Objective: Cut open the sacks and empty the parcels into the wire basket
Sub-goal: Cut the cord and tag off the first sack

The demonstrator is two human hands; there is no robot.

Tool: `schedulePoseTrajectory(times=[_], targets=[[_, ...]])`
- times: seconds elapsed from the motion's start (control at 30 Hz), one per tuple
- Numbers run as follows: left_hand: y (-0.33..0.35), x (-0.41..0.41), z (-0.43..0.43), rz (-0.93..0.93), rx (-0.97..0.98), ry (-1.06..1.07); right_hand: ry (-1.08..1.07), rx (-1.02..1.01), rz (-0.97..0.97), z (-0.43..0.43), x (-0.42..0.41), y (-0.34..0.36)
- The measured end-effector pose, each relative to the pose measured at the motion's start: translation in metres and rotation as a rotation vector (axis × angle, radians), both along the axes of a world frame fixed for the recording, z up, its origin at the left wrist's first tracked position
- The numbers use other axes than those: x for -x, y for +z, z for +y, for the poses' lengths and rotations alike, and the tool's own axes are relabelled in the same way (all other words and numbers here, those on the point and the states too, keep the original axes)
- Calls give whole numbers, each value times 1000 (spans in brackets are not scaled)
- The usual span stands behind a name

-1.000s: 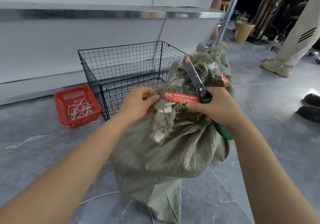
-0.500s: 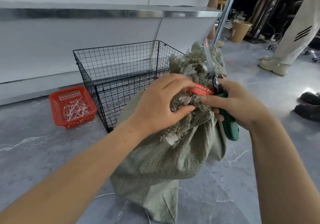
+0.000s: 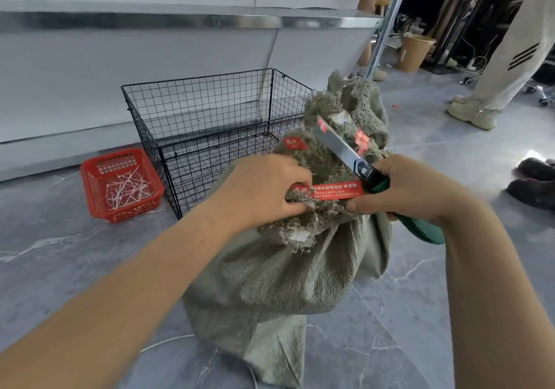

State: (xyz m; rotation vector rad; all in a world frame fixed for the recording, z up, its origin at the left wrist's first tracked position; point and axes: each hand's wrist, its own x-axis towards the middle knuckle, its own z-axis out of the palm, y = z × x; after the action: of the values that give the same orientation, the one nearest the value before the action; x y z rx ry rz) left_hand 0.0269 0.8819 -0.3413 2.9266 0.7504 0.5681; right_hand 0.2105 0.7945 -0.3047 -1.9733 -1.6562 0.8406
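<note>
Green woven cloth makes up the sack (image 3: 285, 283) that stands on the grey floor (image 3: 60, 253) right in front of you, its gathered, frayed neck bunched between your two hands. Your left hand (image 3: 258, 193) has its fingers curled round the neck and pinches the left end of the red strip (image 3: 327, 191) with white print that binds it. Your right hand (image 3: 411, 187) is wrapped round the green handle of the knife (image 3: 339, 145), with one fingertip reaching just under the strip's right end. The blade points up and away from you, slanting to the left across the ragged top of the sack, above the strip. You cannot tell whether the edge touches the cloth. The wire basket (image 3: 210, 112), black, sits on the floor just behind the sack to the left, against the white shelf unit (image 3: 150, 58). Beside it on the left is a red plastic basket (image 3: 120, 184) holding thin white strips. At the far right stand another person's pale trouser legs (image 3: 510, 67).
</note>
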Motion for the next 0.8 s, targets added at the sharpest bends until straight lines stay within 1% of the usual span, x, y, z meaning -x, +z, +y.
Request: schedulePoseTrajectory(times=[0.07,0.1,0.13,0.2,0.23,0.3,0.37,0.47,0.63,0.7,0.8], targets=[[-3,-2,-2,45,27,2,-27,-58,-109,2,1,-1],[-4,-2,-3,22,107,-13,-46,-105,-141,3,1,-1],[-5,-2,-6,-29,252,-31,-61,-156,-164,4,2,-2],[-6,-1,-9,-192,575,-79,-70,-246,-178,6,4,-3],[-6,-1,-9,-266,681,-88,-70,-280,-164,7,5,-4],[-7,1,-9,-385,831,-103,-82,-330,-135,8,6,-6],[-6,1,-9,-465,924,-116,-79,-341,-137,9,7,-6],[-5,1,-7,-511,969,-121,-84,-361,-132,9,9,-3],[-2,2,-5,-479,942,-135,-48,-240,-131,5,11,-2],[0,3,-5,-473,918,-117,-64,-239,-70,5,8,-4],[2,5,-1,-460,836,-56,-118,-275,95,5,8,-7]])
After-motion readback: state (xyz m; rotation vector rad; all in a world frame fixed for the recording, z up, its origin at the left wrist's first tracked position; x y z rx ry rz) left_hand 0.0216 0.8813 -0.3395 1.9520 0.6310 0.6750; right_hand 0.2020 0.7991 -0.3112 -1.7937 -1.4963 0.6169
